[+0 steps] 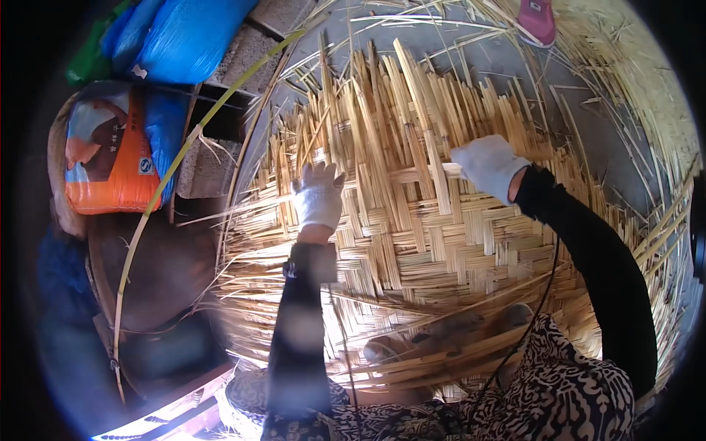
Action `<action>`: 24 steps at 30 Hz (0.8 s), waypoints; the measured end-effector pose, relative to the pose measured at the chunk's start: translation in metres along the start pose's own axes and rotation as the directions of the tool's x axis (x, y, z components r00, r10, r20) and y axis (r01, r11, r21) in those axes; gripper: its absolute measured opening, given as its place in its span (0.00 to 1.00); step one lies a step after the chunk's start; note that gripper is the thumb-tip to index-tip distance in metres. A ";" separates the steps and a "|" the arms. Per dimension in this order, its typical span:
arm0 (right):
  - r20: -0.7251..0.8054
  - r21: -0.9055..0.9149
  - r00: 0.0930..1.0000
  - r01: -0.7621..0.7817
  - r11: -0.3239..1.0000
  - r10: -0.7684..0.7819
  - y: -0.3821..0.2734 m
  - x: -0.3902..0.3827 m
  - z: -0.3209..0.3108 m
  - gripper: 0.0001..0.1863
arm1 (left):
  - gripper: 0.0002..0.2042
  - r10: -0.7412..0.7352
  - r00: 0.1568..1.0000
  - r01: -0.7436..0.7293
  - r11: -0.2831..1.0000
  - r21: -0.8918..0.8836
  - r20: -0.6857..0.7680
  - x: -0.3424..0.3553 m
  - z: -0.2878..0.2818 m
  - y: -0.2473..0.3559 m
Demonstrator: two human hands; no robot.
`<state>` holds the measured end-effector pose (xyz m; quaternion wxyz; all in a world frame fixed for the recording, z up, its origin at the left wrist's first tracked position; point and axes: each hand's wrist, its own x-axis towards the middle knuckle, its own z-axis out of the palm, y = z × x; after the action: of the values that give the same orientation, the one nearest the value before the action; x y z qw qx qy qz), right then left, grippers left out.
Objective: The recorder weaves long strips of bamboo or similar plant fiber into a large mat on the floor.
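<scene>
A woven mat of split, straw-coloured reed strips (434, 250) fills the middle, with loose upright strip ends along its far edge. My left hand (318, 195), in a white glove, rests on the weave at the left of centre, its fingers spread. My right hand (487, 163), also gloved, is closed on a flat horizontal strip (412, 173) that crosses beneath several upright ones. My forearms are in dark sleeves. Below the mat's middle, partly under strips, my feet or shoes show indistinctly.
Blue bags (180, 40) and an orange printed bag (110, 187) are piled at the left beside grey blocks (198, 173). A long green cane (158, 195) slants down the left. Loose straw (610, 103) litters the grey floor. A pink shoe (537, 22) is at top right.
</scene>
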<state>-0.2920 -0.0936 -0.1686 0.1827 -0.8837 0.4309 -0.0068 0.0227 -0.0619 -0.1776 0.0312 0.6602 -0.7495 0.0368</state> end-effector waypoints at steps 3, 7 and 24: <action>-0.098 -0.242 0.994 -0.073 0.968 0.050 0.002 -0.008 0.000 0.06 | 0.18 -0.107 0.882 0.058 0.991 0.120 0.459 0.016 -0.002 0.030; -0.005 0.100 0.991 -0.132 0.986 0.133 0.014 -0.012 0.007 0.06 | 0.08 -0.017 0.896 0.032 0.999 -0.026 0.444 0.020 0.003 0.005; -0.125 -0.313 0.989 0.039 0.949 -0.082 0.032 -0.004 -0.002 0.04 | 0.10 -0.061 0.857 0.281 0.887 -0.365 0.511 0.026 0.014 -0.020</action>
<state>-0.3190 -0.1092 -0.1769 0.0117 -0.9117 0.4107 -0.0050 0.0395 -0.0914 -0.1886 -0.0111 0.6902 -0.6591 -0.2984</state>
